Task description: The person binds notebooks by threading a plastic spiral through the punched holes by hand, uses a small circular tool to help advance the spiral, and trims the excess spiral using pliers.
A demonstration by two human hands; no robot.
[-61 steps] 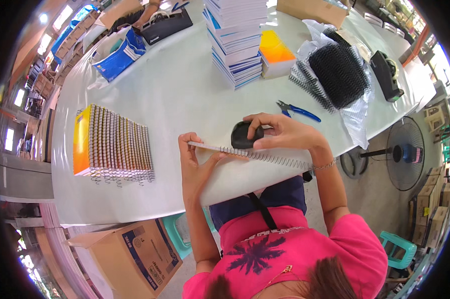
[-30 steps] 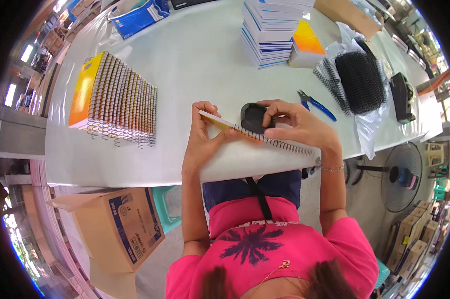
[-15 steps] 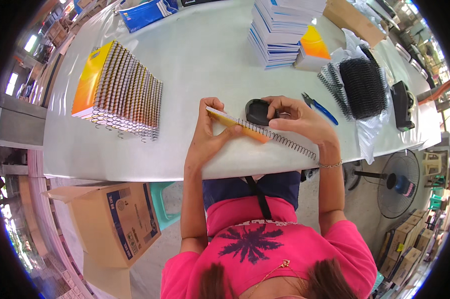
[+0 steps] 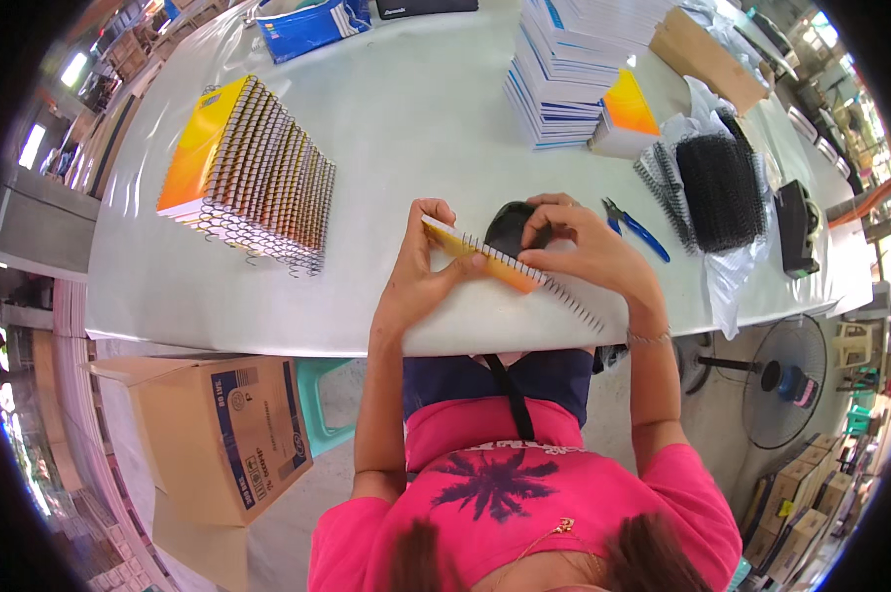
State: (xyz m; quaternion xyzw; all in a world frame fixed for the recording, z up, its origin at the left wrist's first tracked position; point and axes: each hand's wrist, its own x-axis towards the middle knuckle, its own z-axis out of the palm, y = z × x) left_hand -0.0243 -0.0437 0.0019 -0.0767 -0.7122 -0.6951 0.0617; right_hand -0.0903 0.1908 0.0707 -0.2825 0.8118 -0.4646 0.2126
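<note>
My left hand (image 4: 428, 259) grips a small notebook (image 4: 510, 276) with a yellow-orange cover, its bound edge tilted up and sloping down to the right. A dark spiral coil (image 4: 576, 304) runs through the holes along that edge, and its loose end sticks out past the notebook's lower right corner. The fingers of my right hand (image 4: 576, 242) are curled, thumb and forefinger pinched at the coil; the exact contact is partly hidden. Just behind the notebook lies a black rounded dish-like object (image 4: 508, 229), partly covered by my right fingers.
Coil-bound notebooks (image 4: 253, 178) stand in a row at left. A tall stack of unbound booklets (image 4: 564, 89) rises at the back, beside an orange-covered pile (image 4: 628, 113). To the right are blue-handled cutters (image 4: 645, 237), a bundle of black coils (image 4: 722, 192) and a black tape dispenser (image 4: 796, 227).
The coil has moved up into the notebook's edge; more of it now sits in the holes and its loose tail is shorter. My right fingers have curled inward. The view has shifted slightly.
</note>
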